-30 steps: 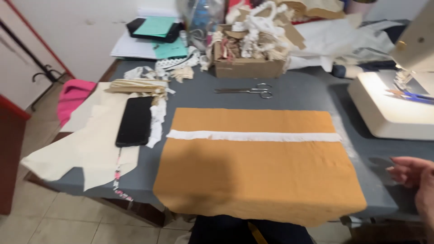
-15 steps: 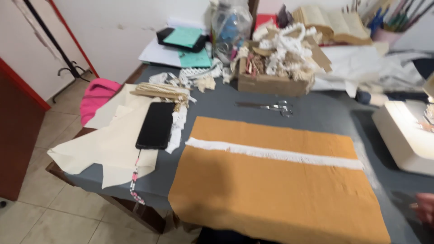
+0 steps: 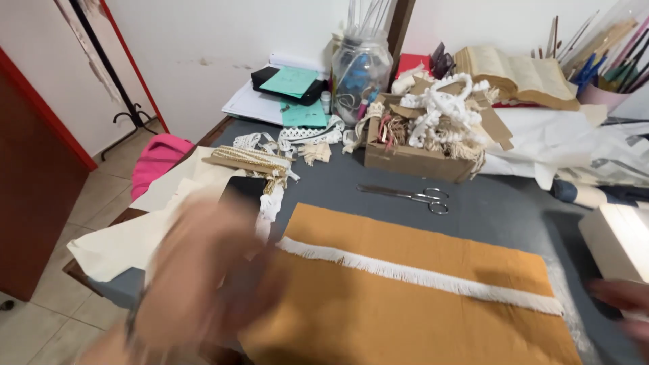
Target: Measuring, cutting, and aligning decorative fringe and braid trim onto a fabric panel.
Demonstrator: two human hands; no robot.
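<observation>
Mustard cloth (image 3: 405, 297) lies flat w/ fringe (image 3: 419, 274) across, ready for trimming. Left hand (image 3: 203, 270) blurred at cloth's left edge, right hand (image 3: 625, 304) at its right; grip can't tell.

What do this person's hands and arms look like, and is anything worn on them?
The left hand is a big motion-blurred shape, bare, with no glove; a dark band, perhaps a watch or bracelet, seems to circle its wrist, though blur hides detail. Of the right hand only bare fingertips show at the picture's edge. No sleeve is visible on either.
</observation>
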